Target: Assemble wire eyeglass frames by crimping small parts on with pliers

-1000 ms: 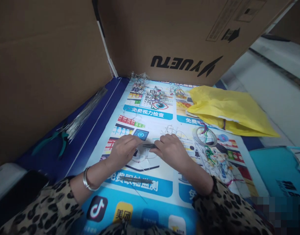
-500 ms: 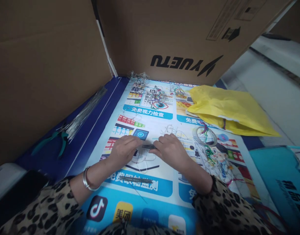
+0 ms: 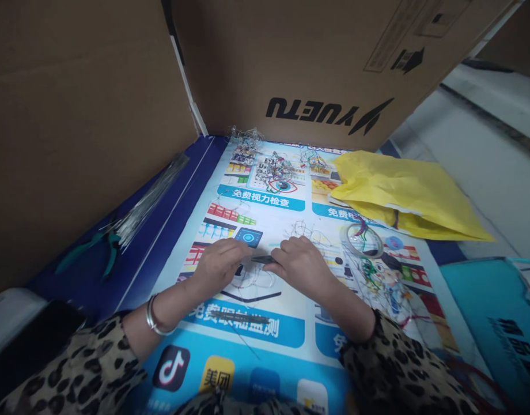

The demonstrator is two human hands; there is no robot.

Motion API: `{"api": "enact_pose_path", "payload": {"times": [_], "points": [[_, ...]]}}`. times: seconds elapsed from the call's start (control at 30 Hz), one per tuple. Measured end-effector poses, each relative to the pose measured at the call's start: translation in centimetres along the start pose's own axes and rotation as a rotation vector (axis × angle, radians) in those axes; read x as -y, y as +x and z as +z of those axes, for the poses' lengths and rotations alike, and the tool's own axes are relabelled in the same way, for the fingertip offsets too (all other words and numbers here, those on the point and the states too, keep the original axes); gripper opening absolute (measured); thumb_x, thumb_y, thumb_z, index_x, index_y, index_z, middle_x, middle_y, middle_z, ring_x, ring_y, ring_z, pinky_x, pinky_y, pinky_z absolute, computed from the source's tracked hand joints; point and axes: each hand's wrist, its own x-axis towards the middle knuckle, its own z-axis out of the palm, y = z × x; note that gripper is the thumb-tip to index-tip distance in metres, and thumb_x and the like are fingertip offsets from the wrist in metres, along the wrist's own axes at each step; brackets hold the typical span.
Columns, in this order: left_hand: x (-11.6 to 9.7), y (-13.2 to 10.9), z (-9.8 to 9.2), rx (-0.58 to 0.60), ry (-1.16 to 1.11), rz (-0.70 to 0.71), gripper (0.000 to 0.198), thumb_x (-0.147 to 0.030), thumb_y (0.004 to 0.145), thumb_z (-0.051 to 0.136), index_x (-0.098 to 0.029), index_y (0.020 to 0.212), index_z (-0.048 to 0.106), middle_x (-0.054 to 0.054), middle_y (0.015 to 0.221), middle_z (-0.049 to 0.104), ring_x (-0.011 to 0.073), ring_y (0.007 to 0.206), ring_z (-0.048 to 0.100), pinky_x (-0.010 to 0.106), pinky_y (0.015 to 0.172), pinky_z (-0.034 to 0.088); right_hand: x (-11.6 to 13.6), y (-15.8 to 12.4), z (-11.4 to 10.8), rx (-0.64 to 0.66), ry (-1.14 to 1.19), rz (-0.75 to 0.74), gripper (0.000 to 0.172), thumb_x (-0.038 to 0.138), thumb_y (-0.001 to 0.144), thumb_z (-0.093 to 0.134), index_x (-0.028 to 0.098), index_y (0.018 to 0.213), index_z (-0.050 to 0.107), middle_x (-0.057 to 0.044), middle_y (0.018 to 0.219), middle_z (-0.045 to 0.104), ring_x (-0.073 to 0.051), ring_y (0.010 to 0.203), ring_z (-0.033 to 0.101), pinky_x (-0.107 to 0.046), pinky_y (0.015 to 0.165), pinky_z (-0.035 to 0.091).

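My left hand (image 3: 222, 262) is closed in a pinch, its fingertips at the left end of a slim dark pointed tool (image 3: 262, 259) that looks like tweezers. What the left fingers themselves pinch is too small to make out. My right hand (image 3: 302, 266) is closed around the tool's wider right end. Below the two hands, thin loops of wire (image 3: 258, 280) show against the printed sheet (image 3: 291, 317); whether they hang or lie there I cannot tell. Nearer to me lies a bundle of short dark wires (image 3: 239, 317).
Teal-handled pliers (image 3: 112, 256) and a bundle of silvery wires (image 3: 148, 199) lie at left. Tangled wire (image 3: 276, 170) sits at the back, before a cardboard wall (image 3: 291, 57). At right are a clear tape roll (image 3: 379, 245), colored threads (image 3: 371, 274) and a yellow bag (image 3: 407, 190).
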Motion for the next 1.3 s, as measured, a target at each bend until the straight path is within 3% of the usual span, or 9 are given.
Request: {"api": "enact_pose_path", "payload": {"times": [0.33,1.07,1.3], "points": [[0.62,0.28,-0.4,0.048,-0.25,-0.098,0.014,-0.009,0.085,0.049,-0.016,0.093,0.059,0.007,0.085,0.064,0.0144,0.082,0.06,0.027,0.072,0.05,-0.55,0.01,0.22,-0.035,0.046,-0.091,0.036,0.051,0.086,0.045,0.019,0.078,0.061,-0.003,0.072,0.057,-0.017,0.073,0.046,-0.031,0.069,0.023],[0.56,0.44,-0.48,0.078,-0.247,-0.115,0.012,-0.015,0.087,0.047,-0.017,0.089,0.059,0.005,0.08,0.064,0.0136,0.077,0.06,0.025,0.069,0.049,-0.66,0.05,0.51,-0.03,0.049,-0.127,0.038,0.049,0.088,0.043,0.017,0.075,0.059,-0.002,0.067,0.057,-0.015,0.067,0.048,-0.03,0.064,0.024],[0.58,0.43,-0.43,0.081,-0.252,-0.199,0.013,-0.017,0.088,0.048,-0.017,0.091,0.06,0.006,0.084,0.064,0.0134,0.08,0.06,0.025,0.071,0.048,-0.73,0.02,0.59,-0.029,0.052,-0.096,0.037,0.05,0.087,0.043,0.018,0.077,0.06,-0.003,0.072,0.057,-0.016,0.073,0.048,-0.03,0.068,0.024]]}}
